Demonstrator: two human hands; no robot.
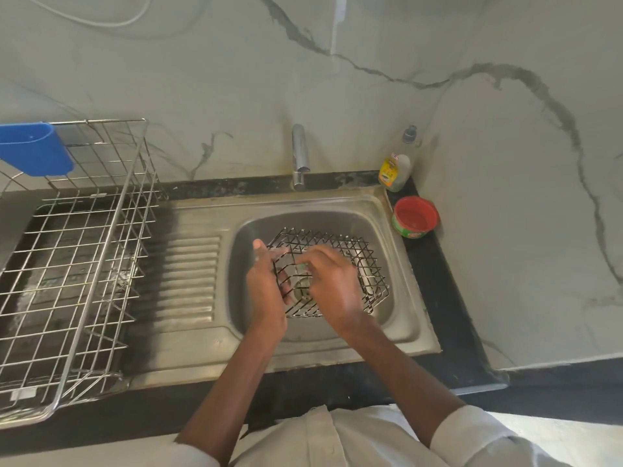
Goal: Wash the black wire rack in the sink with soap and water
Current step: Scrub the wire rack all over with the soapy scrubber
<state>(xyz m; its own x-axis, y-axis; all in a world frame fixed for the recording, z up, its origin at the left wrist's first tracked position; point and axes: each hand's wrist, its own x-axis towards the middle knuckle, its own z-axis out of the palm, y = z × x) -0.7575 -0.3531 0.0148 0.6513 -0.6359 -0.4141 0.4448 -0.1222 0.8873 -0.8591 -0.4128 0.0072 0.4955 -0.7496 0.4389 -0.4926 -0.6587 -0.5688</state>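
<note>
The black wire rack lies tilted in the steel sink basin. My left hand grips the rack's left edge, fingers curled through the wires. My right hand is over the middle of the rack, its fingers curled on a small greenish scrub pad pressed against the wires; the pad is mostly hidden. The tap stands behind the basin; no water stream shows. The drain shows through the rack.
A bottle of dish liquid and a red tub of dish soap stand at the back right corner. A steel dish drainer with a blue cup holder fills the left counter. The ribbed draining board lies between.
</note>
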